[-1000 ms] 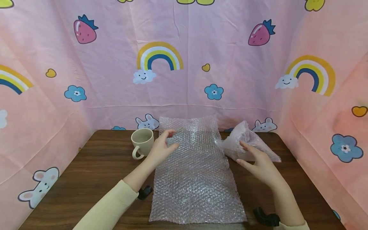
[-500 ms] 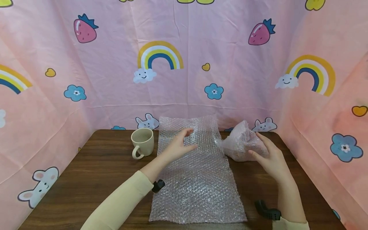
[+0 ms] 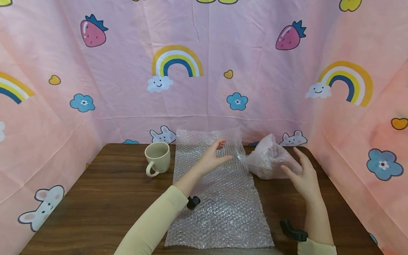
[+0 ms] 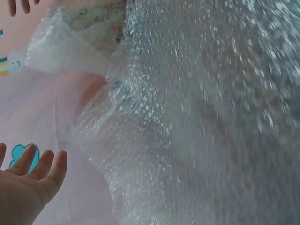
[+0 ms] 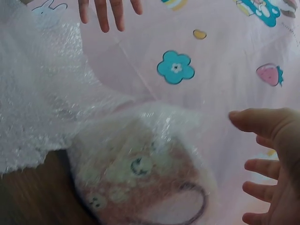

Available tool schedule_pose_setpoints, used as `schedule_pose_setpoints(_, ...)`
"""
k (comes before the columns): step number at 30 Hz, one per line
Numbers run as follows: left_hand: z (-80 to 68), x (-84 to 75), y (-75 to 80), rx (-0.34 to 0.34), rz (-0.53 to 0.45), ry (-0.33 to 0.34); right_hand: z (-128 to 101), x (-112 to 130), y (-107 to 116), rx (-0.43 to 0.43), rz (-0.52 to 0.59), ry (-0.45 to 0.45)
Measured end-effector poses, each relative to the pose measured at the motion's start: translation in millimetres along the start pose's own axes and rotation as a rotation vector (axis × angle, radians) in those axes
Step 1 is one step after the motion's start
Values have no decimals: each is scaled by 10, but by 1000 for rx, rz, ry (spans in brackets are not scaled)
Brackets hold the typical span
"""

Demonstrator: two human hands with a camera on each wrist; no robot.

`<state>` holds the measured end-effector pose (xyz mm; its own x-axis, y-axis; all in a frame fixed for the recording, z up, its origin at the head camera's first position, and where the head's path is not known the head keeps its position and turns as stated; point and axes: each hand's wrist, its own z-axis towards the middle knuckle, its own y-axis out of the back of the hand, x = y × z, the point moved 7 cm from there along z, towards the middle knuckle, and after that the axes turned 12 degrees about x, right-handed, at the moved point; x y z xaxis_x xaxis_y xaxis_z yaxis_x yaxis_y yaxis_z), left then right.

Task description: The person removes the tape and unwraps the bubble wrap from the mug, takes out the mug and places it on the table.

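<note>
Bubble-wrapped bundle (image 3: 271, 159) looks light, slippery, maybe fragile; best cupped from both sides. Left hand (image 3: 214, 157) and right hand (image 3: 302, 177) hover relaxed, holding nothing.

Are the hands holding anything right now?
No. The left hand hovers open over the bubble wrap sheet; the right hand is open beside the wrapped bundle, not gripping it.

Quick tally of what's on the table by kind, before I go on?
Mugs: 1, the beige mug.
Flat bubble wrap sheets: 1, the sheet.
Bubble-wrapped bundles: 1, the bundle, by the right hand.
Total: 3.
</note>
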<state>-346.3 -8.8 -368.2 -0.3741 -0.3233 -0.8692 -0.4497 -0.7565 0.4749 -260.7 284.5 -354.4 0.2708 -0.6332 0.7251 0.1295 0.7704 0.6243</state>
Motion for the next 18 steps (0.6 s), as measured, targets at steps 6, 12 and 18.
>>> schedule_pose_setpoints(6, 127, 67, -173, 35, -38, 31, 7, -236, 16, -40, 92, -120)
schedule_pose_setpoints(12, 245, 66, -317, 33, -63, 25, 6, -487, 2, -53, 169, -256)
schedule_pose_setpoints(18, 335, 114, -485, 52, -130, 21, -21, -672, -8, -139, 218, -345)
